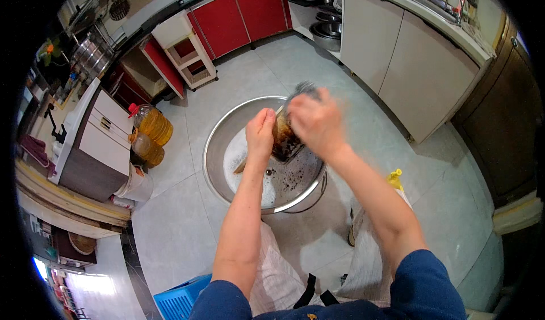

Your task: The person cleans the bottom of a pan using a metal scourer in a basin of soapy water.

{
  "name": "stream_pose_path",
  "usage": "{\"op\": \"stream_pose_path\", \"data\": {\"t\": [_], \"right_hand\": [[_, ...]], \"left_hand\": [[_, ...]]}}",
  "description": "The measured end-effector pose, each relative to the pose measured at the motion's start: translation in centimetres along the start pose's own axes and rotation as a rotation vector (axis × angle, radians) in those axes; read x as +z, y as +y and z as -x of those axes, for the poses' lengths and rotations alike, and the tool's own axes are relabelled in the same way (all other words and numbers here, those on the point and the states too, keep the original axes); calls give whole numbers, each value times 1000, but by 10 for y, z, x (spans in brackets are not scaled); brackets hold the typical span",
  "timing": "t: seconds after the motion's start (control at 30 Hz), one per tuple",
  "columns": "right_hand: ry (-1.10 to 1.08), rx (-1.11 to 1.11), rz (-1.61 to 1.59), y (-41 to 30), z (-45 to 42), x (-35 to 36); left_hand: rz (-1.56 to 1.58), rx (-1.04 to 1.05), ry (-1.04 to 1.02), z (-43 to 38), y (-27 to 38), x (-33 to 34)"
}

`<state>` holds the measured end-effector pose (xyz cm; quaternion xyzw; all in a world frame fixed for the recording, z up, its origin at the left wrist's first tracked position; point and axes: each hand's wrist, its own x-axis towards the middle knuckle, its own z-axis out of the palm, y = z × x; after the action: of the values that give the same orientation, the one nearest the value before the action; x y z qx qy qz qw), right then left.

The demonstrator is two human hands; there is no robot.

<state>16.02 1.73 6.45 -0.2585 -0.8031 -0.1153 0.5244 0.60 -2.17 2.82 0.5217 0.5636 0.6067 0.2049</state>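
Note:
My left hand (260, 133) grips the left side of a metal piece (282, 143) that is scorched brown and black. It looks like a pan or tray, but my hands cover much of it. A grey scouring pad, seemingly steel wool (305, 89), is in my right hand (317, 122), at the upper end of the scorched piece; this hand is blurred. Below both hands stands a round stainless steel basin (213, 179) on the floor. It holds water with white suds (235, 150) and dark specks. A tan edge of something (241, 167) pokes out beside my left wrist.
Oil jugs (155, 126) and a white bucket (138, 184) stand left, near a white-fronted cabinet (106, 132). A slim rolling shelf (187, 52) is at the back. Beside my left elbow sits a blue plastic item (179, 298); a yellow-capped container (395, 177) is near my right forearm.

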Motion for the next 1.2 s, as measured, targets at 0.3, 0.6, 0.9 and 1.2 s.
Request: {"op": "stream_pose_path", "data": {"t": [0.3,0.6,0.9,1.2], "right_hand": [[-14,146,0,34,6,6],[0,230,-7,30,4,4],[13,-30,-33,-2,5,7],[-30,-73,-50,-32,8,0]], "left_hand": [[62,-41,35,2,7,7],[24,18,30,0,7,5],[51,52,66,-2,2,8],[13,67,59,-3,-3,4]]}}
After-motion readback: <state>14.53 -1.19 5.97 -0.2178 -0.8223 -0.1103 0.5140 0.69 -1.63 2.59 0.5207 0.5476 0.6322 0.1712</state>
